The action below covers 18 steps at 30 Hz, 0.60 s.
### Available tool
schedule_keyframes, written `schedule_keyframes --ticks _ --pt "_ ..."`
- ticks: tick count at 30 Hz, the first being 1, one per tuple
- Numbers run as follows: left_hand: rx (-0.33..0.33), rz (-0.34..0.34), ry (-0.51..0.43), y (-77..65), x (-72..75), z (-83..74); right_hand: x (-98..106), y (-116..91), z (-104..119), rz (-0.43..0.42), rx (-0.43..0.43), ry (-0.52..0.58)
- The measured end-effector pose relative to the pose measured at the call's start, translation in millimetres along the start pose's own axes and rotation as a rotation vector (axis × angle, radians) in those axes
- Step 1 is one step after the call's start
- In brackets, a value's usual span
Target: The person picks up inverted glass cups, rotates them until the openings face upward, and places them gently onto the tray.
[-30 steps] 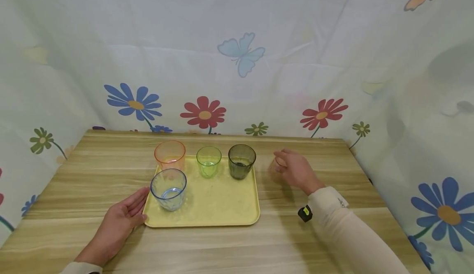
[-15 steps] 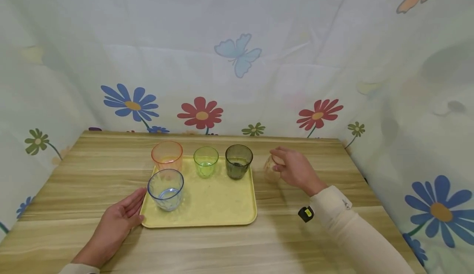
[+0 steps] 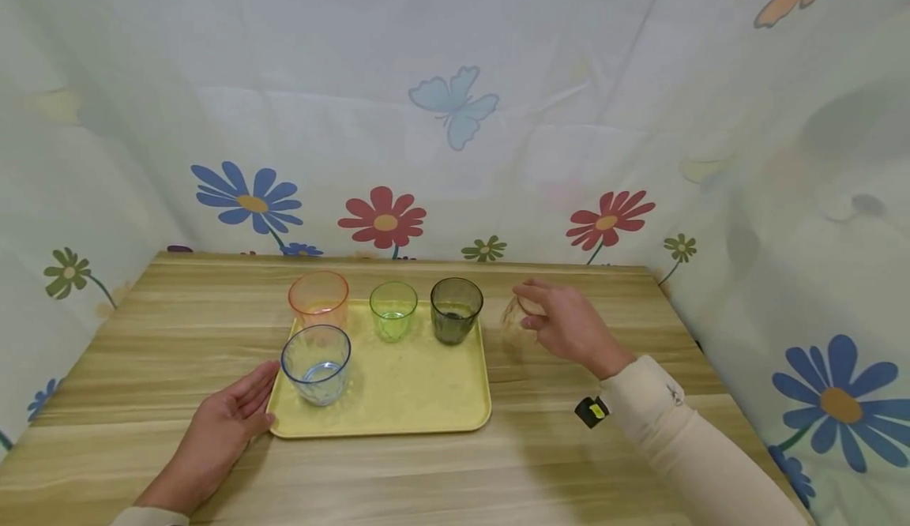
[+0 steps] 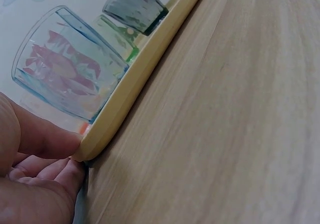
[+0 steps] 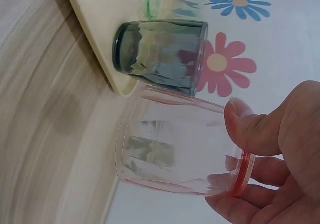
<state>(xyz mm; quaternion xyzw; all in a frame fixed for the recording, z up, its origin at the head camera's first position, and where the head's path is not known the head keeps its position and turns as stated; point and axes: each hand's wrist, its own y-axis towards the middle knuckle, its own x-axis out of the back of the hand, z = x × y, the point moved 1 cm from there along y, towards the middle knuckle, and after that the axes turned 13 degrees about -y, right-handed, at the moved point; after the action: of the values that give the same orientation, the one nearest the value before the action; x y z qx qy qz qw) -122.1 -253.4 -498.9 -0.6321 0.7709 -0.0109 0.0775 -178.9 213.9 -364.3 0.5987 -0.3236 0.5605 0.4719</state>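
In the head view, my right hand (image 3: 572,324) holds a clear pinkish tumbler (image 3: 512,324) just right of the tray. In the right wrist view, thumb and fingers pinch its thick red end at the top; the wider end faces the table, so the tumbler appears upside down. My left hand (image 3: 223,423) is at the front left corner of a yellow tray (image 3: 412,400); the left wrist view has the thumb on that corner and fingers below it. Upright on the tray stand a blue-rimmed tumbler (image 3: 316,376), an orange one (image 3: 318,297), a green one (image 3: 393,313) and a dark grey one (image 3: 455,313).
The tray lies on a wood-grain table (image 3: 398,486). A white curtain (image 3: 341,107) printed with flowers and butterflies hangs behind the table and along its sides. A small black piece with a yellow mark (image 3: 592,411) is at my right cuff.
My right hand and the pinkish tumbler have shifted slightly left towards the tray. The head view has turned a little. My left hand stays at the tray's corner.
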Motion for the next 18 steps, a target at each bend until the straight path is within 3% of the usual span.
schedule_keyframes --ticks 18 --pt "-0.017 -0.008 0.017 0.4 -0.7 0.0 20 -5 20 -0.028 0.086 -0.002"
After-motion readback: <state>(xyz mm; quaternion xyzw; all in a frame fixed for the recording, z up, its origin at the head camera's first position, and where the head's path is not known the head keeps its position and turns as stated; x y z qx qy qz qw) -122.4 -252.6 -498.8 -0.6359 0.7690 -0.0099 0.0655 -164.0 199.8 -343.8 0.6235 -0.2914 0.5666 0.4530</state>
